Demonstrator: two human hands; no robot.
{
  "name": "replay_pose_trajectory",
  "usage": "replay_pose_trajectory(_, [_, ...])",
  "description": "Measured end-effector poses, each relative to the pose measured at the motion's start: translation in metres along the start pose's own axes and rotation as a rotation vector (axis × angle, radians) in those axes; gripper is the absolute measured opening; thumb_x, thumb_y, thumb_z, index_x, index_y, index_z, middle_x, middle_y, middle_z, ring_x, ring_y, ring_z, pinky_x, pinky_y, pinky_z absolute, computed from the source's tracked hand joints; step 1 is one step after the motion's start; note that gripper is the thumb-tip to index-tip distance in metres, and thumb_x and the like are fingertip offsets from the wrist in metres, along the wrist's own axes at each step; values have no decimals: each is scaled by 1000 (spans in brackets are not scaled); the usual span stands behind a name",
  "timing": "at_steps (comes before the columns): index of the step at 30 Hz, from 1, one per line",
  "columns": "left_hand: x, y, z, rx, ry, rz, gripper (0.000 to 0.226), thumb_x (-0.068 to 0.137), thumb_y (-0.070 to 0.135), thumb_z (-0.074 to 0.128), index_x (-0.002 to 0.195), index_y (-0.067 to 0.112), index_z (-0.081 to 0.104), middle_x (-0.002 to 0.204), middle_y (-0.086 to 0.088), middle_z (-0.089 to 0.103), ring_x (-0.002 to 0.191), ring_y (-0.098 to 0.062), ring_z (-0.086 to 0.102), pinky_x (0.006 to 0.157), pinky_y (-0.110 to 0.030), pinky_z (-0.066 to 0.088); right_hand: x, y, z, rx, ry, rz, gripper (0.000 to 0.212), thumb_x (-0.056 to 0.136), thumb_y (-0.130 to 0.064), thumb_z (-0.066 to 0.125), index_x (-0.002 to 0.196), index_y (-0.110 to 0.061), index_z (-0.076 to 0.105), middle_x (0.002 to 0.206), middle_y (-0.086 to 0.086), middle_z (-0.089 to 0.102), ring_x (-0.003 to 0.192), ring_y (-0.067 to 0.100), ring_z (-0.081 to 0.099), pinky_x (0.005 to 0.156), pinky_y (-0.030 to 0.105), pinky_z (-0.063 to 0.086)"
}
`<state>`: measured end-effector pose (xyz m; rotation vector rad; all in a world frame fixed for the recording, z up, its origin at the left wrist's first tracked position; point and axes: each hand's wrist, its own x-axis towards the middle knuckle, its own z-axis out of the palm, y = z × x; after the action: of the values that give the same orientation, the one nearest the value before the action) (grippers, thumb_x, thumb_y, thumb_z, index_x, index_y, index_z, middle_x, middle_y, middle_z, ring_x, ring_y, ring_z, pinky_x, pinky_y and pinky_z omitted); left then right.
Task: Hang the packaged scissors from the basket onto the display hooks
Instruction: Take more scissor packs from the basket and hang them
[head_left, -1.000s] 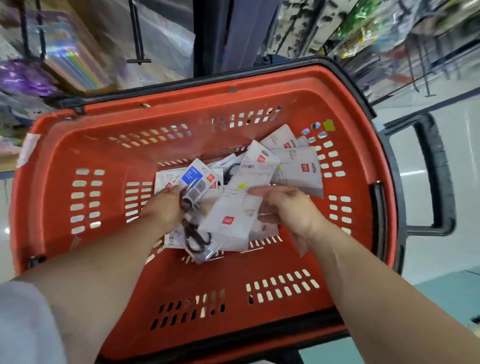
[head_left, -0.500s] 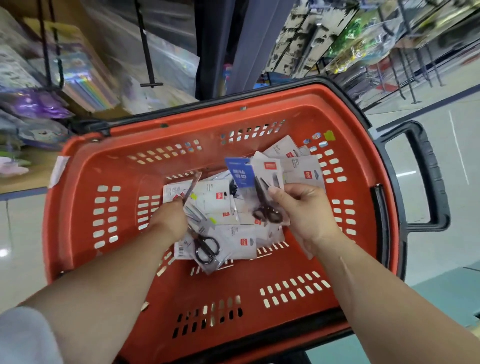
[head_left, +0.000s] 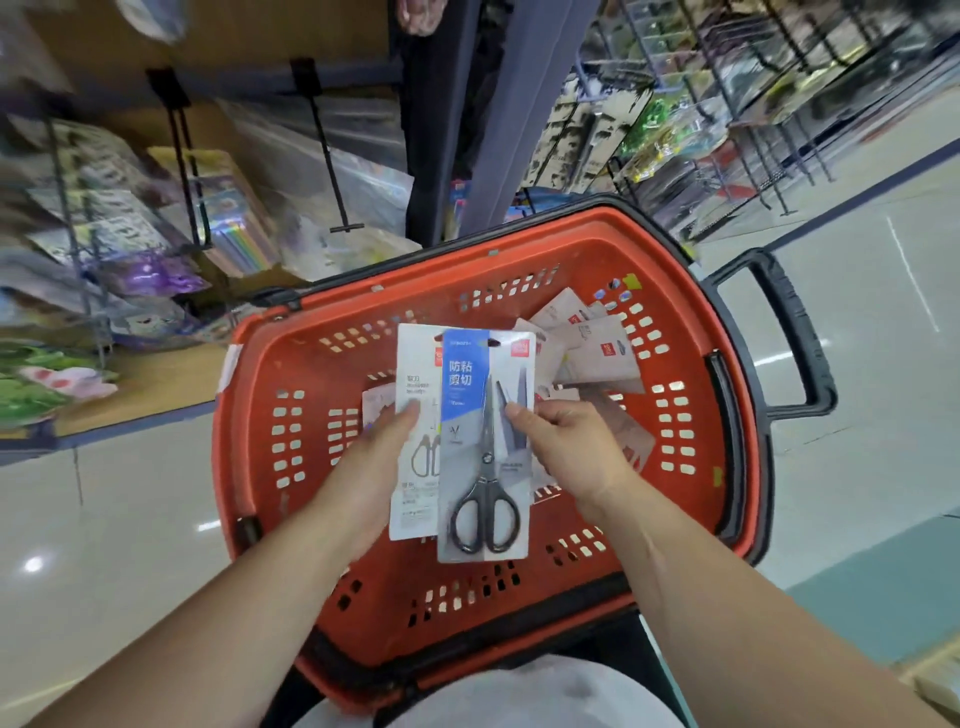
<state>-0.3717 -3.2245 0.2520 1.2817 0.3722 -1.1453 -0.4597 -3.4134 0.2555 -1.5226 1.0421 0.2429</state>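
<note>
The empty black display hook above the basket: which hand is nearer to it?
Left. The left hand holds a white package below the hook, slightly to its right; the right hand, on the blue scissors package, is further right.

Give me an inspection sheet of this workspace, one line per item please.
Surface: red basket, slotted walls, black handle at its right.
Job's things: blue-fronted scissors pack overlaps a white pack, both raised above the basket; loose packs lie in its far corner.
Clutter: nothing seen.
Grips: left hand holds the white pack; right hand pinches the blue-fronted pack's edge.
Cables: nothing seen.
Surroundings: bare display hook upper left beside hung goods; shelving and shiny floor at right.
</note>
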Motion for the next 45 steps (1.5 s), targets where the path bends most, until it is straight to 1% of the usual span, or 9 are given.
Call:
replay_pose_trajectory(4, [-13,5,-6,-270,-140,-128,74,95,72,36,142,23,64,136,-11,71,127,-31,67,107,-52,47,-8,-6,18,51,10,-96,63,93,-42,73,83,17,56,80,38,57,67,23,50,66,36,43])
replay_pose_trajectory(10, [-9,-10,-10,-410,-98,-148,61,104,54,43,145,13,62,145,-21,62,136,-42,57,121,-59,35,0,-7,39,2,-82,-84,23,104,-26,63,91,-10,73,90,22,73,74,25,65,70,33,54])
replay_pose_trajectory(18, [-7,-35,21,-607,-40,-99,67,96,51,47,148,10,59,153,-22,54,135,-40,55,121,-53,34,9,-2,30,-61,-172,-85,31,96,-41,60,102,-13,73,98,17,76,94,41,72,82,56,60])
replay_pose_trajectory(23, [-4,-39,48,-345,113,-33,46,101,42,52,134,14,70,133,-15,72,114,-31,70,102,-47,51,27,-1,-6,-117,-241,-116,20,108,-25,52,113,-17,69,91,5,70,76,21,61,66,26,51])
replay_pose_trajectory(27, [-2,-48,61,-224,253,27,38,89,30,73,125,17,69,108,-10,75,84,-23,74,67,-39,61,31,-2,-13,-101,-360,-96,25,111,-19,47,123,-15,68,111,1,75,100,16,70,92,26,56])
replay_pose_trajectory(31, [-9,-48,54,-145,310,81,45,83,14,77,127,15,69,115,-10,79,98,-26,78,87,-43,60,28,-3,-10,-122,-456,7,39,109,-38,46,140,-19,61,137,-6,64,128,13,58,117,35,42])
replay_pose_trajectory(35, [-22,-51,30,-84,380,49,42,80,9,81,121,11,74,110,-13,80,100,-34,78,91,-48,59,31,-3,3,-171,-623,82,23,112,-35,44,116,-33,66,101,-27,72,95,-2,69,82,11,52])
replay_pose_trajectory(39, [-41,-57,-2,-75,653,91,29,85,4,81,112,14,78,104,-9,82,95,-29,79,90,-44,60,63,14,28,-370,-532,21,30,108,-39,50,117,-19,70,117,3,74,109,24,69,94,39,53])
replay_pose_trajectory(45, [-69,-52,-29,-114,830,185,31,89,-2,75,108,22,78,99,-1,83,92,-24,80,83,-38,61,119,43,50,-1004,-502,-43,61,103,-46,56,150,-7,50,154,15,50,139,33,50,107,31,41])
